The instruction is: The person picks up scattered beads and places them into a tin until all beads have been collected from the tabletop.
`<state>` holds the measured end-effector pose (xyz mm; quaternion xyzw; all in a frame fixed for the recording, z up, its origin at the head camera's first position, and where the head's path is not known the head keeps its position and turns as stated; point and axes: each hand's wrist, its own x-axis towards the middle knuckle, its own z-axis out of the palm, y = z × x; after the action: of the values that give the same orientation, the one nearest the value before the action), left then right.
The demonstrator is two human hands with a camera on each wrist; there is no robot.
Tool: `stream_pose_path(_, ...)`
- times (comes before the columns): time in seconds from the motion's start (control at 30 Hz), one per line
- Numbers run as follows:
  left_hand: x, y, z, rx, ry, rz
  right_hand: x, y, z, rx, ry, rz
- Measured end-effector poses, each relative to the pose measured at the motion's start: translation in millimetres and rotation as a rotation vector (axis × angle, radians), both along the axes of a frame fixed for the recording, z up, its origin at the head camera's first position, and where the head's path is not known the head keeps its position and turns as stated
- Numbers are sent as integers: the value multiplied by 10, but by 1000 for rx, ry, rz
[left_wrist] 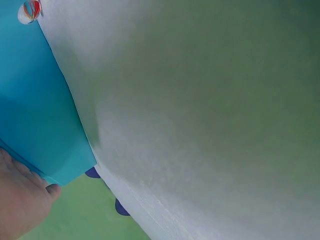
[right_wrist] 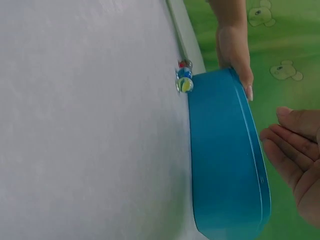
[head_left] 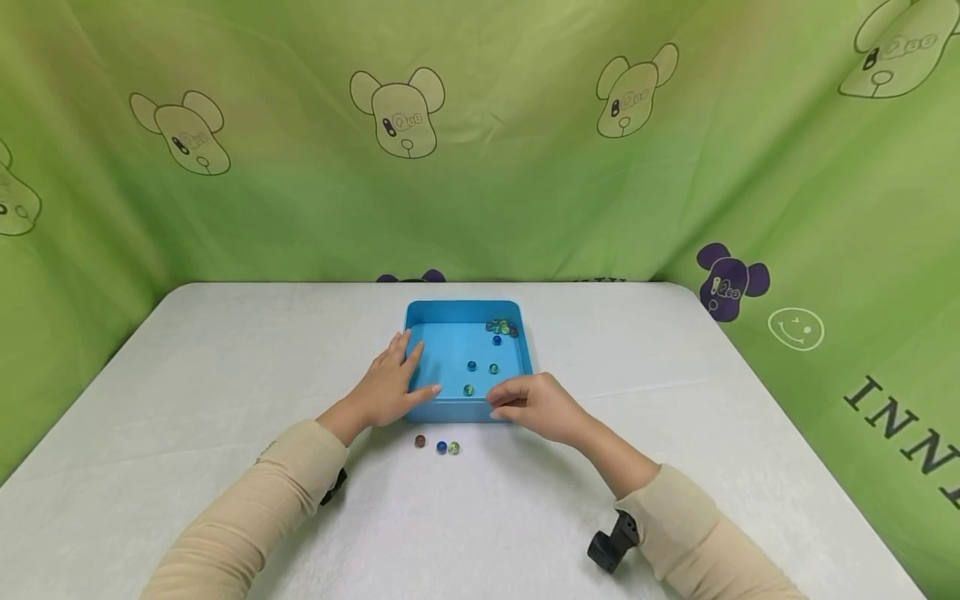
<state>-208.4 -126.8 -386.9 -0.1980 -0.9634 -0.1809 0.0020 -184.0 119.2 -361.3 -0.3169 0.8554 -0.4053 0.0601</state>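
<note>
A blue square-sided box [head_left: 459, 412] stands open-topped on the table. My left hand [head_left: 386, 387] rests on its left rim, fingers spread and the thumb over the front edge. Above the front right rim hovers my right hand [head_left: 536, 404], its fingers loosely bent; in the right wrist view no marble shows between thumb and fingers. Inside the box, a cluster of marbles [head_left: 503, 327] lies in the back right corner, with several single marbles [head_left: 493, 368] nearer the front. Outside, before the front wall, sit a brown marble [head_left: 420, 441], a blue marble [head_left: 442, 447] and a yellow-green marble [head_left: 454, 448].
A white-covered table [head_left: 262, 358] carries the box near its far edge. Green printed cloth [head_left: 480, 208] hangs behind and on both sides. A black wrist camera [head_left: 613, 542] sticks out below the right sleeve.
</note>
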Motion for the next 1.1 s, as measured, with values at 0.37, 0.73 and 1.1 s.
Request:
stream_pose_path(0.37, 2, 4, -24, 1, -21, 16, 76, -131, -137, -7, -32, 89)
stream_pose_path(0.73, -16, 5, -46, 6, 4, 9, 93, -237, -278, 77, 33, 133)
stream_pose_path(1.1, -15, -1, -49, -3, 12, 2, 81, -313, -386, 140, 35, 180)
